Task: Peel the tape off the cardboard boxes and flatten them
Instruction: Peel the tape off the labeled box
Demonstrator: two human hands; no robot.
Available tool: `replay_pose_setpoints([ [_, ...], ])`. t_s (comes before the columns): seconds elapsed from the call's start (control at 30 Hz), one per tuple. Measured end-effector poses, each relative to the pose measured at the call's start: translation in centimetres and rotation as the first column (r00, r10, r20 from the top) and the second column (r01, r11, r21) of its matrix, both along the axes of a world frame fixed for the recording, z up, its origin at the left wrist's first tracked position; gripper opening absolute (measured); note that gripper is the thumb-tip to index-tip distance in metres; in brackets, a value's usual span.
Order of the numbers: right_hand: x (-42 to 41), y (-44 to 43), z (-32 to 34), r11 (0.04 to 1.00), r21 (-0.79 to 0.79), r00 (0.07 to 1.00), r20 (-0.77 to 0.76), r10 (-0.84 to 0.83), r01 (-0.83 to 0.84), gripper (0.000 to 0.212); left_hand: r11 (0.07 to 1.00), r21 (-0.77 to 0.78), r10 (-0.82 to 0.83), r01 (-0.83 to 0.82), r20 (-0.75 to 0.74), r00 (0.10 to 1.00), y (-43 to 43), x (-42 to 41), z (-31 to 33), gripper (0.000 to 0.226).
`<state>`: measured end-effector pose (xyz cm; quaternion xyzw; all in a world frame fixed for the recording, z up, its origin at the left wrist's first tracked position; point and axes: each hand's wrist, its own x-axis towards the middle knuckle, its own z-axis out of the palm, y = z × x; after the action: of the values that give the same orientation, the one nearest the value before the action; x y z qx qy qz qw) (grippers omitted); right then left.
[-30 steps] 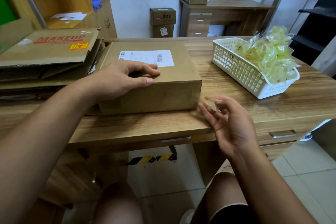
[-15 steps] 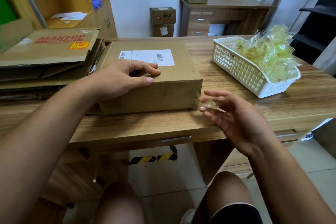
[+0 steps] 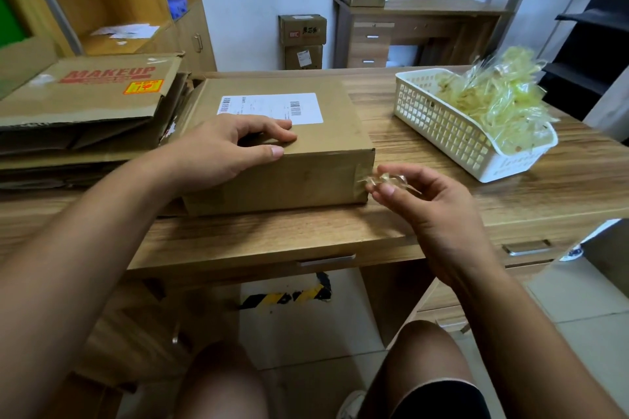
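A sealed cardboard box [image 3: 306, 177] sits near the front edge of the wooden desktop [image 3: 272, 235], left of centre, with a white shipping label [image 3: 270, 108] on its top face. Glossy tape shows on its front right corner. The person's left hand [image 3: 221, 155] rests on top of the box, fingers loosely arched with their tips on the cardboard and the thumb lying along the front top edge, gripping nothing. The right hand [image 3: 439, 211] hovers just beside the taped corner and pinches a crumpled scrap of clear tape [image 3: 388, 179] between thumb and fingertips. Whether the scrap is attached to the box cannot be told. A stack of flattened cartons [image 3: 85, 102], the top one printed "MAKEUP", lies against the box at the left edge of the desktop. Toward the right edge stands a white plastic basket [image 3: 439, 129] heaped with yellowish peeled tape [image 3: 500, 102]. More boxes [image 3: 302, 30] are stacked by the far wall.
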<state>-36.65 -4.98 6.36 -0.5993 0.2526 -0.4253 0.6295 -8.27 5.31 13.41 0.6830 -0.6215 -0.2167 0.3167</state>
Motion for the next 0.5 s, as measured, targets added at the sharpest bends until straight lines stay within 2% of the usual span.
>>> replay_pose_setpoints([
  [0.1, 0.9, -0.2, 0.0, 0.960, -0.258, 0.979, -0.138, -0.147, 0.107, 0.017, 1.000, -0.016, 0.014, -0.014, 0.034, 0.999, 0.1, -0.2, -0.2, 0.024],
  [0.17, 1.6, -0.1, -0.2, 0.921, -0.360, 0.956, -0.182, -0.229, 0.152, 0.023, 0.999, -0.030, 0.023, -0.022, 0.059, 0.998, 0.1, -0.3, -0.3, 0.024],
  [0.27, 2.4, 0.2, -0.6, 0.881, -0.434, 0.930, -0.209, -0.303, 0.189, 0.025, 0.999, -0.034, 0.023, -0.020, 0.082, 0.996, 0.1, -0.3, -0.3, 0.024],
  [0.43, 2.8, 0.4, -0.8, 0.744, -0.637, 0.879, -0.216, -0.425, 0.202, 0.020, 0.999, -0.033, 0.011, -0.009, 0.076, 0.997, 0.0, -0.3, -0.4, 0.025],
  [0.5, 2.4, 0.3, -1.0, 0.766, -0.607, 0.882, -0.219, -0.417, 0.212, 0.017, 0.999, -0.038, 0.006, -0.003, 0.079, 0.997, -0.1, -0.3, -0.4, 0.029],
])
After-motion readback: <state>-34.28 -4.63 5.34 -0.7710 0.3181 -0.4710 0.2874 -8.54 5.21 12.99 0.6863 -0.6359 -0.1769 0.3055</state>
